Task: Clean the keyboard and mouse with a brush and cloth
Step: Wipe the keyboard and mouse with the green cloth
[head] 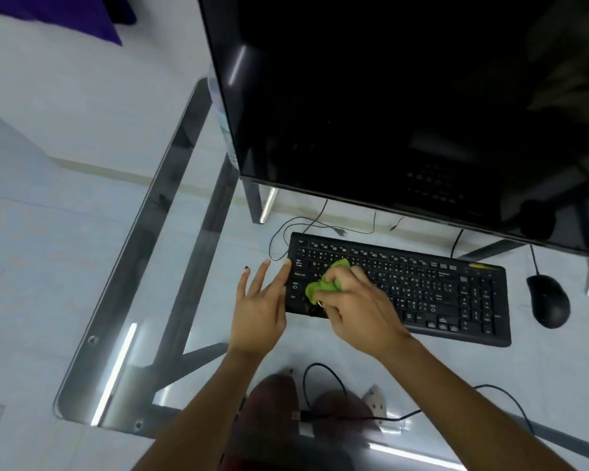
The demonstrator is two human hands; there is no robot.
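Wiping stage: right hand [349, 302] has its fingers curled round a crumpled bright-green cloth [323, 283], pressing it onto the left end of the flat black plastic keyboard [422, 294], approx. over the letter and shift keys. Left hand [261, 300] lies spread, fingers straight, holding nothing, its fingertips touching the keyboard's left edge, prob. to brace it, since the glass table top [170, 253] looks slick and the board could slide. To do this well: keep that brace on, work w/ short strokes along each key row rather than across, light pressure so keys aren't jammed, and refold the cloth to a fresh face as it picks up dust. The cloth looks soft and bunched, maybe microfibre, though blur makes the weave hard to judge. Keys are low, matte, w/ pale legends and narrow gaps where a cloth won't reach; a brush suits those, but none is visible. The rounded matte black mouse [548, 300] sits just right of the keyboard, untouched, its cord running back under the glossy black monitor [388, 96].
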